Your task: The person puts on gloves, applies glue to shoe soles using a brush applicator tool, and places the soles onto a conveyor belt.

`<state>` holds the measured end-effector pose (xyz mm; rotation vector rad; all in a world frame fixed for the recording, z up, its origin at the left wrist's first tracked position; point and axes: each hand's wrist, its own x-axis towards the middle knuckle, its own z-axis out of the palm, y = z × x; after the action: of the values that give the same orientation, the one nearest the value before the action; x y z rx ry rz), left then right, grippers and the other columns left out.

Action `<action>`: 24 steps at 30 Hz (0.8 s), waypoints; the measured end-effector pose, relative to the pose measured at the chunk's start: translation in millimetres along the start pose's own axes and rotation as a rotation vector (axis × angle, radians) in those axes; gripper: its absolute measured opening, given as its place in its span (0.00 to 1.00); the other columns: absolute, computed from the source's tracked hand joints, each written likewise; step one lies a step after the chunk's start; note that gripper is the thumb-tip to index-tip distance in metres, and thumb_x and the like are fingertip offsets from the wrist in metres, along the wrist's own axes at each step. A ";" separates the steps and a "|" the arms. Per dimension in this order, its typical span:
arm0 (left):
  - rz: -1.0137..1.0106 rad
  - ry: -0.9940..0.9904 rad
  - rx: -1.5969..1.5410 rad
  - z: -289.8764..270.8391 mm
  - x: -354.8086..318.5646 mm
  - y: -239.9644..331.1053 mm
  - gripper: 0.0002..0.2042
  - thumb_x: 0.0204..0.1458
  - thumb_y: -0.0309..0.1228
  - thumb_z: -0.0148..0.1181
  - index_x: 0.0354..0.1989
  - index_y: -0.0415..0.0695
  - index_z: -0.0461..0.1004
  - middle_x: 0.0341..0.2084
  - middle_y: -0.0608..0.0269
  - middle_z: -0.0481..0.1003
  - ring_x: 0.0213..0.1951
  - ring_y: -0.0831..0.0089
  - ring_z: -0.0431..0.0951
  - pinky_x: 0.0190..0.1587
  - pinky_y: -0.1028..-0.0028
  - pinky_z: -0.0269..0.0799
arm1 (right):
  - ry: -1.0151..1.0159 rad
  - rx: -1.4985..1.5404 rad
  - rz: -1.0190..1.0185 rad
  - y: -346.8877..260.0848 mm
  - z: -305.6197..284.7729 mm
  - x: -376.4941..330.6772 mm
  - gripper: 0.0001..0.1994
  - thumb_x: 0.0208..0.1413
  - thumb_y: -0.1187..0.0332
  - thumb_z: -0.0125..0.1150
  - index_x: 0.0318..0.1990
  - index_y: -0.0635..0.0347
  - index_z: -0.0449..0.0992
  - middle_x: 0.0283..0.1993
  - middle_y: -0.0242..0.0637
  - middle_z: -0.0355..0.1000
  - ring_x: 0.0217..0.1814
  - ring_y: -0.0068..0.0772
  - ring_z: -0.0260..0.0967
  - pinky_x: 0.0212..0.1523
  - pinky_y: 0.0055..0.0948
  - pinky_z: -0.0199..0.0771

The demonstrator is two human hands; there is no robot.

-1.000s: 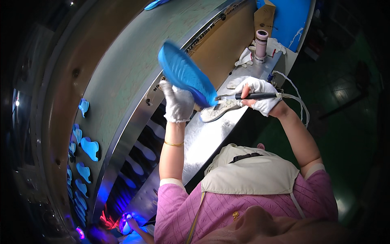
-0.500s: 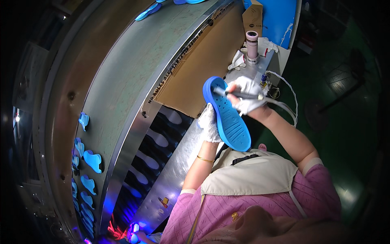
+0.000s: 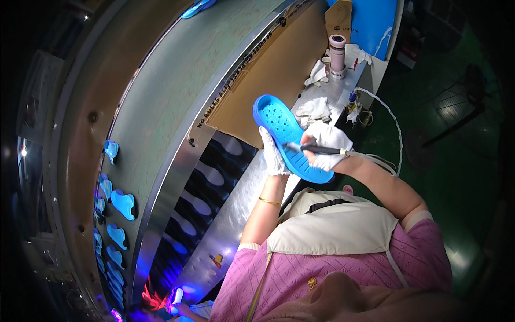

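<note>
A blue shoe sole (image 3: 279, 126) with small holes and ridges is held tilted in front of me. My left hand (image 3: 273, 154), in a white glove, closes around its left edge. My right hand (image 3: 328, 145), gloved with bare fingertips, grips a black-handled brush (image 3: 323, 149) that trails a pale tube. The brush tip is over the middle of the sole; I cannot tell if it touches.
On the left, a curved conveyor belt (image 3: 177, 80) carries several blue pieces (image 3: 122, 204). Below the cardboard sheet (image 3: 268, 86) pale soles (image 3: 209, 173) lie in a dark rack. A pink bottle (image 3: 337, 56) and white gloves (image 3: 315, 110) rest on the metal bench. A fan (image 3: 456, 102) stands right.
The brush has moved from the holed upper end of the sole down to its middle. The sole has shifted slightly left and up, still in my left hand.
</note>
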<state>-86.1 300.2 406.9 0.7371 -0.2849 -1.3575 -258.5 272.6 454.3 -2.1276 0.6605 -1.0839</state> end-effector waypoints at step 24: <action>-0.026 -0.243 -0.305 37.3 -44.2 4.5 0.42 0.52 0.67 0.39 0.63 0.42 0.57 0.57 0.50 0.65 0.54 0.53 0.69 0.58 0.54 0.64 | 0.014 0.406 0.135 1.1 -36.8 17.3 0.05 0.52 0.76 0.62 0.36 0.64 0.73 0.31 0.33 0.73 0.30 0.18 0.71 0.34 0.20 0.73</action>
<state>-114.3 330.7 447.5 0.3230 -0.2527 -1.4763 -280.3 248.3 478.7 -1.7059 0.5289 -1.0581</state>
